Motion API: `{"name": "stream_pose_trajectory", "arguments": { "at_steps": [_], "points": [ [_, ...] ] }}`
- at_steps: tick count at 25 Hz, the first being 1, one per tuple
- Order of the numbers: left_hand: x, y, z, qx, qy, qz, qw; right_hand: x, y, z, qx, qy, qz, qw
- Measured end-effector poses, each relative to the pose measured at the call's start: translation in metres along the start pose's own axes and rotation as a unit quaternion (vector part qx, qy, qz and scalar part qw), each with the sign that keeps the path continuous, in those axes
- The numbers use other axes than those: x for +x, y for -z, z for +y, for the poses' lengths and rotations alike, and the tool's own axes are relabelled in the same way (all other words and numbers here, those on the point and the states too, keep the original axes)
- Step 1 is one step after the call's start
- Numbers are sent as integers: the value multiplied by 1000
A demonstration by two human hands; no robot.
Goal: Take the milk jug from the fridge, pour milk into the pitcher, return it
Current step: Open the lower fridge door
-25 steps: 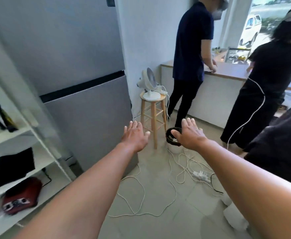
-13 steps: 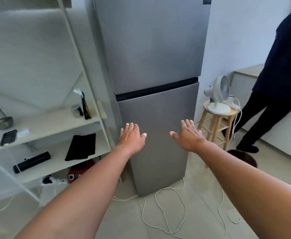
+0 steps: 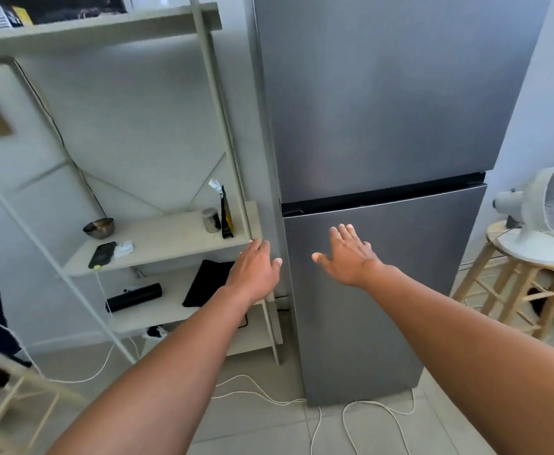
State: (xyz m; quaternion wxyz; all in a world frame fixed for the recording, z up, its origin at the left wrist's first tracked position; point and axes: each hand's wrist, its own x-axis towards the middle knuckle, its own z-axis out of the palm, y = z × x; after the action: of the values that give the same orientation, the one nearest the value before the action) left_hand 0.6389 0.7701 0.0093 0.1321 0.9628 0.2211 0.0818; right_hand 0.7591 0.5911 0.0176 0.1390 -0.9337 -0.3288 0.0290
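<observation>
So fridge (image 3: pixel 384 126) shut, straight ahead of my fingers. Right hand (image 3: pixel 351 257) nearer the lower door (image 3: pixel 400 290) (contact unclear); left hand (image 3: pixel 255 267) at its left edge, both loosely spread, empty.

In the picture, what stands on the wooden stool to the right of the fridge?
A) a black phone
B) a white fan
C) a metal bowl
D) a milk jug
B: a white fan stands on the wooden stool right of the fridge; the metal bowl and black phone lie on the shelf at the left, and no milk jug is in view.
</observation>
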Motion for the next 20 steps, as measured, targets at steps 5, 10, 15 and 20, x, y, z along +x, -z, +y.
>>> {"name": "stream_pose_trajectory", "arguments": {
  "at_steps": [5, 10, 15, 20],
  "points": [
    [32, -1, 20, -15, 6, 25, 1000, 45, 8, 12, -3, 29, 6, 1000],
    [58, -18, 28, -54, 22, 18, 998, 74, 10, 19, 7, 42, 12, 999],
    [94, -18, 43, -126, 65, 45, 989, 103, 12, 30, 39, 28, 8, 999],
    [124, -31, 43, -271, 153, 50, 949, 115, 0, 31, 33, 21, 26, 999]
  ]
}}
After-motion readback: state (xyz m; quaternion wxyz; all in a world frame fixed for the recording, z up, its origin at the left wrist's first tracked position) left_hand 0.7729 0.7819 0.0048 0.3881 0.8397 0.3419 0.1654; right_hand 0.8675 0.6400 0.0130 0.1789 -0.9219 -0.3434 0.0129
